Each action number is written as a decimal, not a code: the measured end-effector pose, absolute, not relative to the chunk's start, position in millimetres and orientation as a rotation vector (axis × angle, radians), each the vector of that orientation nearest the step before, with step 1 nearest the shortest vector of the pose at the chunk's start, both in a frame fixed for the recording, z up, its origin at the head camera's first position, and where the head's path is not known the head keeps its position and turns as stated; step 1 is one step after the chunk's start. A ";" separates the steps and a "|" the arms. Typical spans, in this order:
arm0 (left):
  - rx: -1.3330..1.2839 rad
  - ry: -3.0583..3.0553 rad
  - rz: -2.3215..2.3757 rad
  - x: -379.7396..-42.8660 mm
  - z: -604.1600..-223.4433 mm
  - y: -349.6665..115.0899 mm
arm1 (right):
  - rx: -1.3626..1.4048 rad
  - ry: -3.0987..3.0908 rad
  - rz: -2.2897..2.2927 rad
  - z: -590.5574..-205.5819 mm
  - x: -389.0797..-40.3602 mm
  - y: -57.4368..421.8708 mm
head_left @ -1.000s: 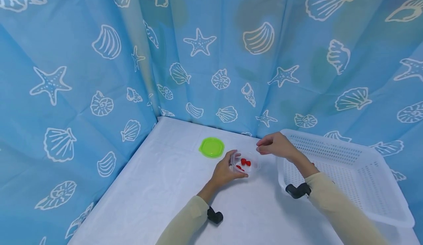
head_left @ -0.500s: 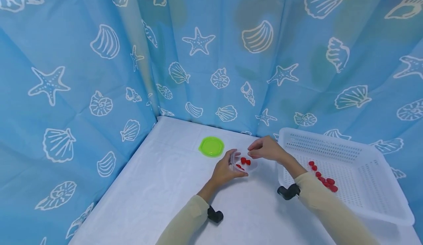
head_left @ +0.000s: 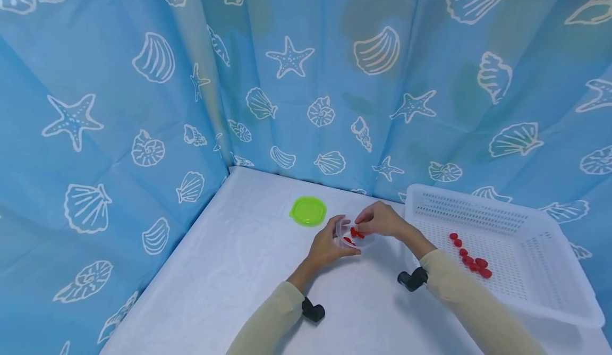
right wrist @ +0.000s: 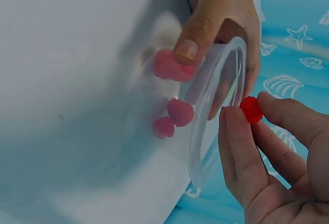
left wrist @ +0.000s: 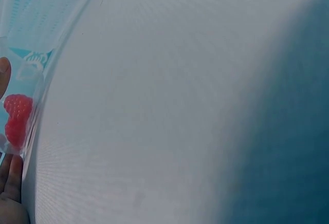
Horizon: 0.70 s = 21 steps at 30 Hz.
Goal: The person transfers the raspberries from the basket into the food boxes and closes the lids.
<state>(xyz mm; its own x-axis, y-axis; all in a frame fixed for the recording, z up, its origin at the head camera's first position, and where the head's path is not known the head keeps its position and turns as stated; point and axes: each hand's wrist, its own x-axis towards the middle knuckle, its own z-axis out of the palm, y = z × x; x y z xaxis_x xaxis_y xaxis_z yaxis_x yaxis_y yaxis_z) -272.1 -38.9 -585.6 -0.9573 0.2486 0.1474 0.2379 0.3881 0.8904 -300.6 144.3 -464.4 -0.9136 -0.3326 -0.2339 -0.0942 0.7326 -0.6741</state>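
Observation:
My left hand [head_left: 326, 247] grips a small clear plastic tub [right wrist: 196, 147] by its side and holds it tilted. Thumb and fingers of that hand curl round the wall. Several raspberries [right wrist: 180, 112] lie inside, visible through the plastic in the right wrist view. Right at the tub's mouth, my right hand [head_left: 382, 221] pinches one raspberry [right wrist: 251, 109] between thumb and fingertips. The left wrist view catches only part of the hand and raspberries [left wrist: 18, 120] behind clear plastic at its left edge.
A green lid [head_left: 308, 211] lies on the white-covered table [head_left: 210, 270] behind the tub. To the right stands a large white perforated basket [head_left: 540, 238] with several raspberries [head_left: 468, 260] in a line on its floor. A blue seashell-patterned curtain [head_left: 296, 110] surrounds the table's back and left.
My right hand has moved left and slightly down from near the basket to the tub's mouth, uncovering the raspberries in the basket. The left hand and tub have stayed nearly still.

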 end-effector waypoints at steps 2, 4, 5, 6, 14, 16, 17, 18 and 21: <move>0.472 2.605 1.677 -272.9 -586.5 -39.4 | -0.342 2.586 -0.963 -466.0 -301.3 142.9; 0.481 2.603 1.675 -273.8 -587.5 -40.0 | -0.362 2.580 -0.944 -467.3 -301.2 141.4; 0.484 2.599 1.677 -274.0 -587.9 -40.4 | -0.373 2.576 -0.939 -467.8 -301.0 140.5; 0.486 2.596 1.679 -274.2 -588.2 -40.8 | -0.391 2.574 -0.930 -468.3 -300.7 139.7; 0.505 2.598 1.686 -275.1 -588.3 -41.3 | -0.388 2.564 -0.900 -474.8 -300.1 133.1; 0.504 2.592 1.690 -275.3 -588.1 -41.4 | -0.388 2.558 -0.893 -476.9 -300.6 132.1; 0.504 2.590 1.689 -275.3 -588.0 -41.5 | -0.402 2.557 -0.889 -477.6 -300.7 131.7; 0.502 2.590 1.684 -275.3 -587.9 -41.7 | -0.401 2.553 -0.887 -478.3 -300.7 131.4; 0.506 2.597 1.669 -275.7 -587.4 -42.2 | -0.399 2.547 -0.878 -479.4 -300.5 130.8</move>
<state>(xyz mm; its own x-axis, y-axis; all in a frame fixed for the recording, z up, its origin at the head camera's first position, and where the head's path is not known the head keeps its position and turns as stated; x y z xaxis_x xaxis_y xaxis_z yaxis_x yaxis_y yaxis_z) -275.7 -42.2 -587.4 -0.9475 0.2756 0.1619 0.2618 0.3785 0.8878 -300.5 130.8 -479.4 -0.8728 -0.3931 -0.2892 -0.1315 0.7601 -0.6363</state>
